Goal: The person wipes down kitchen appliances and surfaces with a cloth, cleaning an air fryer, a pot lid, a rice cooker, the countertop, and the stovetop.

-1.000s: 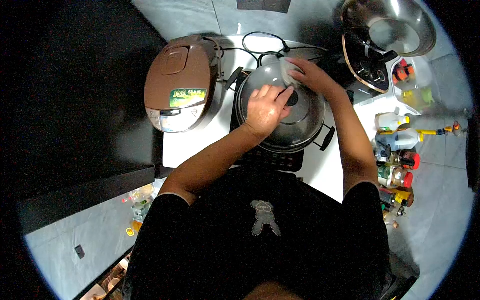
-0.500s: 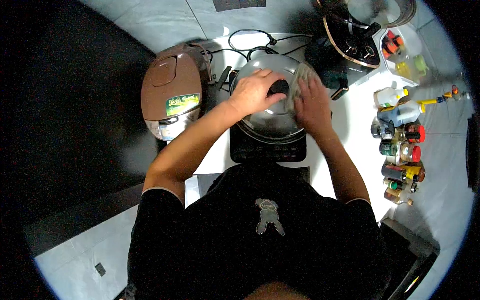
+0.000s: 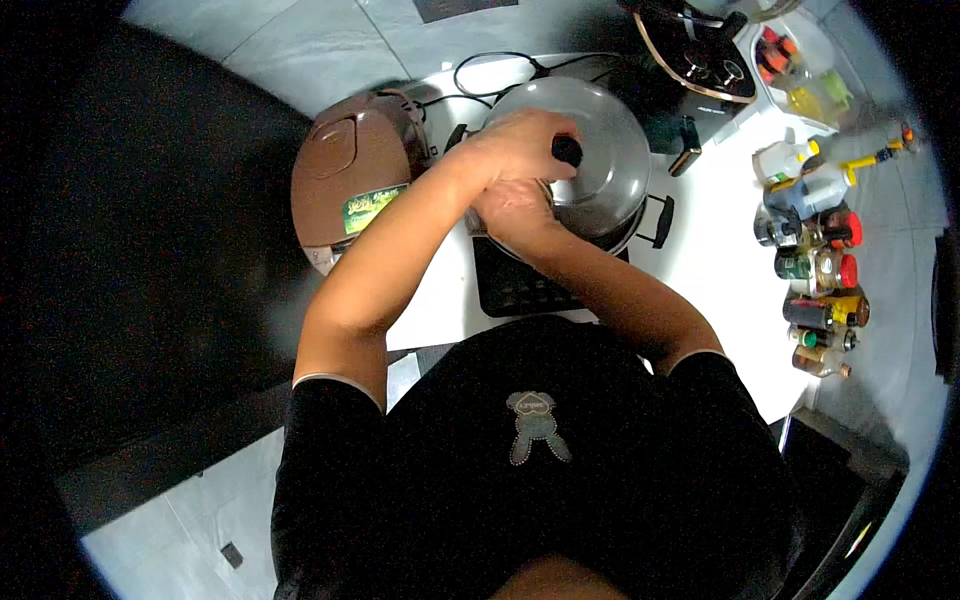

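Lid [image 3: 612, 125] is over the pot [image 3: 622, 239]; can't tell if fully seated. Looks like glass: stiff, moderately heavy, likely slick and breakable. Best hold is the black knob [image 3: 567, 152]. Left hand [image 3: 512, 146] has thumb and fingers closed around it. Right hand [image 3: 516, 208] is curled at the lid's near-left side, under the left; its grip is hidden, can't tell.

No text legible, blurred characters on green label [image 3: 372, 208] of brown cooker [image 3: 345, 165], tiny pale lettering on black appliance [image 3: 690, 52], unreadable lettering on bear-shaped shirt patch [image 3: 535, 424]
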`<state>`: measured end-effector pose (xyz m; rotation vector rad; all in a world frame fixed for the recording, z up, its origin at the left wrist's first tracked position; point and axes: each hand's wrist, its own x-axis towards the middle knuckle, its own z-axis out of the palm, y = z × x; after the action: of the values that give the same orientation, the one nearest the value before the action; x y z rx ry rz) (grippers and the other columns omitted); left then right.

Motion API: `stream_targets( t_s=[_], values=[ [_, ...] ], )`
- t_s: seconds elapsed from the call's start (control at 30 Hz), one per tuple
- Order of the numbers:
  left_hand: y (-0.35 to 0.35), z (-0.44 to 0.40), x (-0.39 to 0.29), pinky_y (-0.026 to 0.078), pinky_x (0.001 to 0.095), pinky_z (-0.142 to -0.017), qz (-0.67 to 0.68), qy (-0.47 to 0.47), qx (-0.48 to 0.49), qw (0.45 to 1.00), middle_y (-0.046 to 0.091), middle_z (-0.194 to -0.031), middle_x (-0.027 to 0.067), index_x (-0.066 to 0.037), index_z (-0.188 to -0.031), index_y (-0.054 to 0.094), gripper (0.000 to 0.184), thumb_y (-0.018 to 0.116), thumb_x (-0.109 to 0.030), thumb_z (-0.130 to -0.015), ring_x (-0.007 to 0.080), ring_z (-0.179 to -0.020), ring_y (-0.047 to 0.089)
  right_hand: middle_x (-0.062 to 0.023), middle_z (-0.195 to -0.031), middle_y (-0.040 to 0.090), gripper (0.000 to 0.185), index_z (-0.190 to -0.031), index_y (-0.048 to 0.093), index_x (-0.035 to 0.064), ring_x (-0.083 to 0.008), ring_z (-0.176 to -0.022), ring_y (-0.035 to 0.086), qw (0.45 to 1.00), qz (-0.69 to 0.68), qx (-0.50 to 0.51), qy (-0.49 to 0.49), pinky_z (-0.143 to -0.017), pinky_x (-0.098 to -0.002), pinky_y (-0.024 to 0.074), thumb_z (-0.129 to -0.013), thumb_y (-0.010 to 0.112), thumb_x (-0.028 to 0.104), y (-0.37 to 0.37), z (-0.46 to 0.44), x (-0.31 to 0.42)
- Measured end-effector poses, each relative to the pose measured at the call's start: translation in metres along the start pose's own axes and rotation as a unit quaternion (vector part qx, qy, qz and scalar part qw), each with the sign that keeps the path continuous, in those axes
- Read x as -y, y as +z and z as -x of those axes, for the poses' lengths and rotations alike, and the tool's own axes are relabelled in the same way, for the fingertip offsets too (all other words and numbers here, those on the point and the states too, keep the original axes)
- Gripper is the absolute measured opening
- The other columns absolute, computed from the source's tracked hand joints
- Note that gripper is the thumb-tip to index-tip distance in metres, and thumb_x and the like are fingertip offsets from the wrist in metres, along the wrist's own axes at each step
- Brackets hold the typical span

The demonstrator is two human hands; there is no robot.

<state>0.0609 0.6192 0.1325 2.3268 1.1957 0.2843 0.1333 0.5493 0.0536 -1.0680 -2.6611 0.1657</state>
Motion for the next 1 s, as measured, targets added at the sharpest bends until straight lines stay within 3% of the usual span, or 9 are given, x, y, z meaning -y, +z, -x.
stream_targets(
  t_s=[0.1, 0.17, 0.2, 0.33, 0.5, 0.63, 0.77, 0.83, 1.0],
  values=[
    [0.011, -0.001, 0.004, 0.05, 0.0439, -0.085, -0.011, 0.025, -0.038, 0.999, 0.066, -0.101, 0.0188, -0.009, -0.105, 0.065, 0.048, 0.072, -0.034, -0.065, 0.0373, -0.096, 0.063, -0.0128, -0.114, 0.059, 0.02, -0.093, 0.068, 0.0064, -0.0276, -0.104, 0.058, 0.993, -0.009, 0.113, 0.027, -0.089, -0.0394, 0.0453, -0.078, 0.058, 0.015, -0.019, 0.016, 0.004],
    [0.013, -0.002, 0.008, 0.05, 0.0442, -0.084, -0.016, 0.012, -0.036, 0.999, 0.067, -0.098, 0.0173, -0.01, -0.103, 0.065, 0.046, 0.071, -0.033, -0.064, 0.0373, -0.094, 0.063, -0.0113, -0.12, 0.056, 0.024, -0.1, 0.067, 0.0096, -0.0272, -0.114, 0.053, 0.983, -0.001, -0.118, -0.143, -0.096, -0.0421, 0.0423, -0.077, 0.061, 0.014, -0.033, 0.048, -0.014],
    [0.014, -0.001, 0.009, 0.05, 0.044, -0.084, -0.018, 0.03, -0.049, 0.998, 0.067, -0.097, 0.0174, -0.011, -0.104, 0.065, 0.047, 0.071, -0.034, -0.064, 0.0372, -0.094, 0.063, -0.0113, -0.12, 0.056, 0.024, -0.1, 0.067, 0.0096, -0.0272, -0.114, 0.053, 0.983, 0.0, -0.117, -0.141, -0.096, -0.0421, 0.0423, -0.077, 0.061, 0.014, -0.037, 0.062, -0.023],
    [0.014, -0.004, 0.012, 0.05, 0.0441, -0.084, 0.004, 0.046, -0.033, 0.998, 0.067, -0.096, 0.0177, -0.011, -0.105, 0.065, 0.048, 0.071, -0.036, -0.064, 0.0368, -0.094, 0.063, -0.0101, -0.132, 0.052, 0.038, -0.113, 0.062, 0.013, -0.0289, -0.126, 0.045, 0.998, 0.031, -0.045, -0.015, -0.104, -0.0518, 0.0344, -0.075, 0.064, 0.012, -0.06, 0.099, -0.066],
    [0.011, -0.007, 0.009, 0.05, 0.0438, -0.084, 0.009, 0.03, -0.01, 0.999, 0.067, -0.096, 0.0171, -0.012, -0.105, 0.066, 0.049, 0.071, -0.039, -0.064, 0.0364, -0.094, 0.063, -0.0112, -0.13, 0.052, 0.038, -0.122, 0.058, 0.0107, -0.0338, -0.122, 0.047, 0.98, 0.001, -0.155, 0.123, -0.106, -0.0497, 0.0336, -0.085, 0.059, 0.021, -0.063, 0.077, -0.123],
    [0.02, -0.001, 0.005, 0.05, 0.0436, -0.083, -0.032, 0.03, -0.035, 0.998, 0.067, -0.095, 0.0166, -0.01, -0.103, 0.065, 0.049, 0.071, -0.04, -0.065, 0.0358, -0.094, 0.063, -0.0171, -0.13, 0.049, 0.042, -0.123, 0.057, 0.0088, -0.037, -0.119, 0.048, 0.957, -0.092, -0.222, 0.163, -0.103, -0.0485, 0.0361, -0.083, 0.062, 0.021, -0.041, 0.06, -0.135],
    [0.042, 0.01, 0.013, 0.05, 0.0429, -0.079, -0.115, 0.068, -0.192, 0.972, 0.065, -0.091, 0.0134, -0.009, -0.098, 0.065, 0.045, 0.074, -0.041, -0.067, 0.0327, -0.09, 0.062, -0.0224, -0.139, 0.042, 0.047, -0.126, 0.054, 0.0068, -0.0411, -0.129, 0.039, 0.972, 0.047, -0.171, 0.157, -0.103, -0.0562, 0.0338, -0.082, 0.063, 0.021, -0.053, 0.095, -0.073],
    [0.044, 0.009, 0.015, 0.05, 0.0424, -0.078, -0.113, 0.074, -0.231, 0.964, 0.064, -0.09, 0.0123, -0.009, -0.097, 0.065, 0.044, 0.075, -0.04, -0.067, 0.0313, -0.088, 0.062, -0.0227, -0.144, 0.035, 0.054, -0.135, 0.047, 0.0078, -0.0414, -0.135, 0.031, 0.977, -0.02, -0.137, 0.162, -0.109, -0.0529, 0.0268, -0.084, 0.061, 0.014, -0.052, 0.11, -0.057],
    [0.027, 0.003, 0.012, 0.049, 0.041, -0.079, -0.164, 0.077, -0.192, 0.965, 0.064, -0.089, 0.0107, -0.009, -0.097, 0.066, 0.045, 0.076, -0.039, -0.065, 0.03, -0.087, 0.062, -0.0276, -0.143, 0.035, 0.047, -0.138, 0.041, 0.0062, -0.0453, -0.128, 0.039, 0.918, -0.205, -0.194, 0.277, -0.108, -0.0436, 0.0326, -0.092, 0.051, 0.011, -0.042, 0.079, -0.117]
  ],
)
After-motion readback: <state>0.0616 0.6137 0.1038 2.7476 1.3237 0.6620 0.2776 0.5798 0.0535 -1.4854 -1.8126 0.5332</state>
